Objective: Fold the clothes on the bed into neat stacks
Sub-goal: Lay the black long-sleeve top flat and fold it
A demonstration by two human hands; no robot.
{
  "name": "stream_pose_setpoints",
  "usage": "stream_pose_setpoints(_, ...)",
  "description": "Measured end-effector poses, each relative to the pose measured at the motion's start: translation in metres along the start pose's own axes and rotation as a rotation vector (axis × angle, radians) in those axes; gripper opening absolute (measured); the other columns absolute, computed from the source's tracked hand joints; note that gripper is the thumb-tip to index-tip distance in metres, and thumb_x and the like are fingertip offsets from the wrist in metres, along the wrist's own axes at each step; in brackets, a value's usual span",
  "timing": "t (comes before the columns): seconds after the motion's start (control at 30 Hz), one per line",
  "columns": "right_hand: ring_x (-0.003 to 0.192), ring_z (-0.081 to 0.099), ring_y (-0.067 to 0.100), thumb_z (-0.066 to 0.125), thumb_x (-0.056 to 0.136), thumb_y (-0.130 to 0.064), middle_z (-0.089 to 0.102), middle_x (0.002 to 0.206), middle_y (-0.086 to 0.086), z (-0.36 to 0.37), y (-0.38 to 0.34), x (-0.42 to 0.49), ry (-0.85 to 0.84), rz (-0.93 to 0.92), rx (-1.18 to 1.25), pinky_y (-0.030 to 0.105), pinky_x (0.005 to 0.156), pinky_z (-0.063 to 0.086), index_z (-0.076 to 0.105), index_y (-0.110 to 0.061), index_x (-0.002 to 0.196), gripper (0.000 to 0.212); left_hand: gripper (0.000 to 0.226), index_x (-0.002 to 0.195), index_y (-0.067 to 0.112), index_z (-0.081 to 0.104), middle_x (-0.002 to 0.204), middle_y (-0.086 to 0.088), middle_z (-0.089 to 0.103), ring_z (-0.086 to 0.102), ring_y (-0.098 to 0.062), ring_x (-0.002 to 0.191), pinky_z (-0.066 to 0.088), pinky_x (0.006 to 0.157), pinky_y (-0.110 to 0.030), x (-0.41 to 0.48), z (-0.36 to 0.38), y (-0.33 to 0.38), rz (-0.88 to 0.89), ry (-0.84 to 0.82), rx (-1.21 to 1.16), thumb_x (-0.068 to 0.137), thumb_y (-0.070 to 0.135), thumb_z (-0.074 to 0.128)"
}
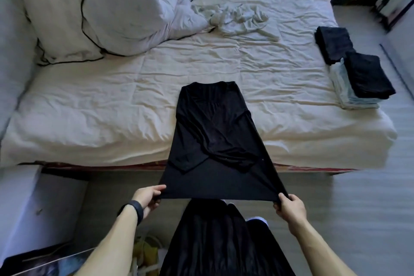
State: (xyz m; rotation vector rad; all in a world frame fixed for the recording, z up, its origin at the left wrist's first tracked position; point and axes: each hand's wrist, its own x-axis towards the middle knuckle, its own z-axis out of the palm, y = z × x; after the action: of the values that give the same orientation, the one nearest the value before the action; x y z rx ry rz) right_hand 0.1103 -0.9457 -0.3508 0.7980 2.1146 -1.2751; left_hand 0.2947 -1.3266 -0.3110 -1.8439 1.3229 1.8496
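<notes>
2 hem corners, black shirt [215, 132] | L hand [147, 198] grip clamped left | R hand [291, 206] grip clamped right

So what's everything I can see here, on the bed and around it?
bed: one, cream sheet, centre of view
duvet: one, white with black piping, heaped far left on bed
black shirt: one, black, sleeves folded in, bed's near edge, hem lifted
crumpled garment: one, off-white, far middle of bed
far folded garment: one, black, right edge of bed
pale stack: one, light blue and white, right edge, nearer
near folded garment: one, black, atop pale stack
wristband: one, black, left wrist
left hand: one, pinching hem's left corner
right hand: one, pinching hem's right corner
</notes>
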Motion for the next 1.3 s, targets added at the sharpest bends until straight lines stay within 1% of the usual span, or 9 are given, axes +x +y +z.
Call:
stream_pose_setpoints(0.13, 0.059, 0.060, 0.017, 0.058, 0.100, -0.010, 0.064, 0.079, 0.011, 0.002, -0.011, -0.008, -0.047, -0.014, 0.124, 0.026, 0.053, 0.052, 0.062, -0.008, 0.099, 0.004, 0.031, 0.119, 0.008, 0.064, 0.085, -0.006, 0.058, 0.045, -0.013, 0.061, 0.042, 0.042, -0.015, -0.008, -0.009, 0.007, 0.055, -0.073, -0.224, 0.100, -0.004, 0.042)
stream_pose_setpoints(0.3, 0.058, 0.062, 0.017, 0.049, 0.101, -0.002, 0.068, 0.083, 0.008, 0.004, -0.061, -0.005, -0.122, -0.047, 0.274, 0.028, 0.060, 0.054, 0.064, -0.024, 0.100, 0.026, 0.038, 0.117, 0.008, 0.066, 0.091, -0.008, 0.064, 0.057, -0.014, 0.071, 0.053, 0.055, -0.016, -0.007, -0.009, 0.043, 0.113, -0.218, -0.217, 0.088, -0.015, 0.056)
stream_pose_setpoints(0.4, 0.063, 0.070, 0.017, 0.055, 0.100, -0.002, 0.072, 0.082, 0.009, 0.007, -0.102, 0.004, -0.185, -0.075, 0.280, 0.022, 0.056, 0.056, 0.069, -0.013, 0.102, 0.018, 0.059, 0.120, 0.007, 0.066, 0.113, -0.017, 0.066, 0.062, -0.025, 0.095, 0.057, 0.073, -0.025, 0.004, -0.009, 0.074, 0.261, -0.223, 0.038, 0.074, -0.030, 0.058)
stream_pose_setpoints(0.5, 0.071, 0.071, 0.019, 0.068, 0.089, 0.007, 0.073, 0.089, 0.010, 0.014, -0.143, 0.018, -0.281, -0.159, 0.172, 0.026, 0.064, 0.057, 0.070, -0.013, 0.106, 0.027, 0.059, 0.109, 0.013, 0.069, 0.108, -0.012, 0.069, 0.063, -0.025, 0.101, 0.051, 0.088, -0.034, 0.019, -0.005, 0.113, 0.420, -0.150, 0.447, 0.070, -0.031, 0.064)
stream_pose_setpoints(0.57, 0.078, 0.072, 0.021, 0.073, 0.082, 0.011, 0.076, 0.094, 0.006, 0.023, -0.173, 0.030, -0.300, -0.217, 0.056, 0.032, 0.073, 0.056, 0.070, -0.017, 0.109, 0.039, 0.044, 0.098, 0.018, 0.070, 0.094, -0.008, 0.071, 0.066, -0.026, 0.092, 0.052, 0.081, -0.030, 0.034, -0.001, 0.139, 0.497, -0.090, 0.542, 0.077, -0.021, 0.068)
stream_pose_setpoints(0.67, 0.079, 0.071, 0.015, 0.077, 0.081, 0.006, 0.078, 0.088, -0.004, 0.043, -0.214, 0.054, -0.290, -0.272, -0.091, 0.031, 0.078, 0.056, 0.072, -0.019, 0.109, 0.038, 0.010, 0.088, 0.026, 0.071, 0.081, 0.009, 0.070, 0.065, -0.012, 0.081, 0.046, 0.065, -0.017, 0.057, 0.006, 0.182, 0.569, -0.007, 0.556, 0.088, 0.018, 0.076)
stream_pose_setpoints(0.77, 0.074, 0.071, 0.011, 0.074, 0.087, 0.000, 0.077, 0.088, -0.003, 0.073, -0.251, 0.084, -0.248, -0.282, -0.147, 0.026, 0.070, 0.055, 0.071, -0.016, 0.109, 0.027, 0.011, 0.084, 0.038, 0.067, 0.079, 0.017, 0.068, 0.061, -0.001, 0.077, 0.043, 0.063, -0.020, 0.089, 0.010, 0.226, 0.580, 0.066, 0.611, 0.093, 0.045, 0.067)
stream_pose_setpoints(0.97, 0.091, 0.067, 0.023, 0.064, 0.099, -0.036, 0.067, 0.100, 0.004, 0.140, -0.311, 0.148, -0.075, -0.354, -0.303, 0.038, 0.080, 0.048, 0.069, -0.024, 0.101, 0.014, 0.020, 0.099, 0.029, 0.065, 0.092, 0.009, 0.066, 0.062, -0.015, 0.090, 0.042, 0.076, -0.028, 0.176, 0.044, 0.290, 0.510, 0.119, 0.464, 0.096, 0.047, 0.059)
stream_pose_setpoints(1.3, 0.085, 0.060, 0.021, 0.051, 0.103, -0.041, 0.066, 0.092, 0.001, 0.255, -0.354, 0.323, 0.041, -0.401, -0.335, 0.034, 0.074, 0.042, 0.063, -0.019, 0.101, 0.026, 0.032, 0.089, 0.021, 0.053, 0.079, 0.006, 0.056, 0.052, -0.024, 0.081, 0.035, 0.073, -0.032, 0.348, 0.125, 0.358, 0.499, 0.319, 0.462, 0.102, 0.048, 0.044)
